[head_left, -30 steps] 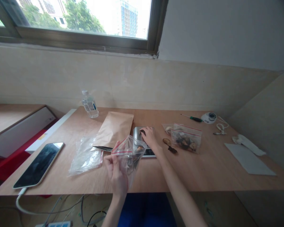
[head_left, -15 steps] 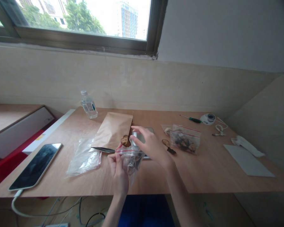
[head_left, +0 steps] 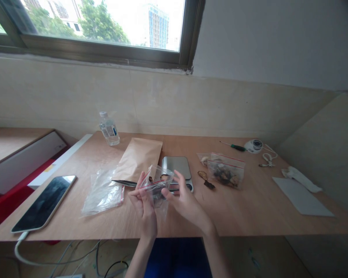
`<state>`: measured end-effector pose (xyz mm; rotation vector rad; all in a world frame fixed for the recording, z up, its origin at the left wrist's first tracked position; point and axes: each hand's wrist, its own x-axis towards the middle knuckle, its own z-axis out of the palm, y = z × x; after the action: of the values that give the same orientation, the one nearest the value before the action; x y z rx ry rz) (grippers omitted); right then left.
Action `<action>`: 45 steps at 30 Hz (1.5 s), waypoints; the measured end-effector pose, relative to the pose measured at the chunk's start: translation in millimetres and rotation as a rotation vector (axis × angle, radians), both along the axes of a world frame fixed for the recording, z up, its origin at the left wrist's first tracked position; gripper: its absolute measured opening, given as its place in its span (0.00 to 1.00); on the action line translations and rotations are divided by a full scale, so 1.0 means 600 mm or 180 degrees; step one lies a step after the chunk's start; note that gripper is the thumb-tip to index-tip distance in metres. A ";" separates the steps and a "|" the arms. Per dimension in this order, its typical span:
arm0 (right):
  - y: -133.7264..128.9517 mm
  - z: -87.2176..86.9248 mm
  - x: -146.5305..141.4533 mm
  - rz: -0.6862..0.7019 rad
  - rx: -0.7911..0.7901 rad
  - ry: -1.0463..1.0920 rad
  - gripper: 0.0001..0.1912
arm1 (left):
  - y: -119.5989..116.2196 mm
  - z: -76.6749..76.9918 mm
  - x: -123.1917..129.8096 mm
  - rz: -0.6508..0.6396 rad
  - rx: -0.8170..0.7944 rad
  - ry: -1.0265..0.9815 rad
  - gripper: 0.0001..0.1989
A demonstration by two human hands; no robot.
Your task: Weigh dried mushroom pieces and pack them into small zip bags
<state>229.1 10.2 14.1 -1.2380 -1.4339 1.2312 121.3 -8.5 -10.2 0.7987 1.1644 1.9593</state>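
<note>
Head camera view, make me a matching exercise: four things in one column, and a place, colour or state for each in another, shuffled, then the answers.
Column one:
1. Scale
2. Phone
3. Screwdriver
4. Left hand

Column two:
A. Next to a white round camera
B. Holding a clear zip bag
C. Has a flat silver top
D. Plugged into a white cable

Pairs: 1-C, 2-D, 3-A, 4-B.

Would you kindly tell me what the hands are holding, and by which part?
A clear zip bag: the left hand holds its left edge near the mouth; the right hand is at its right edge, its grip uncertain.
</note>
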 end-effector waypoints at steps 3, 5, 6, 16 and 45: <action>-0.018 -0.029 -0.025 -0.0067 -0.0084 0.0735 0.43 | -0.008 -0.010 0.015 -0.0108 0.0183 0.0355 0.09; -0.024 -0.037 -0.035 -0.0335 -0.0010 0.1052 0.39 | -0.014 -0.019 0.019 -0.0227 0.0228 0.0728 0.09; -0.026 -0.038 -0.035 -0.0412 0.0035 0.1112 0.36 | -0.016 -0.023 0.019 -0.0295 0.0238 0.0895 0.09; -0.046 -0.042 0.030 -0.0292 0.0044 0.1388 0.22 | 0.005 -0.031 -0.043 -0.0234 -0.0378 0.0951 0.22; -0.039 -0.098 0.065 -0.0663 0.0260 0.0704 0.20 | 0.006 -0.053 -0.061 -0.1561 -0.0451 0.1172 0.15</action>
<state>267.8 -13.4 -44.9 -1.1267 -1.1531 1.1180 84.7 -4.7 -42.1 1.2677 1.1592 1.3486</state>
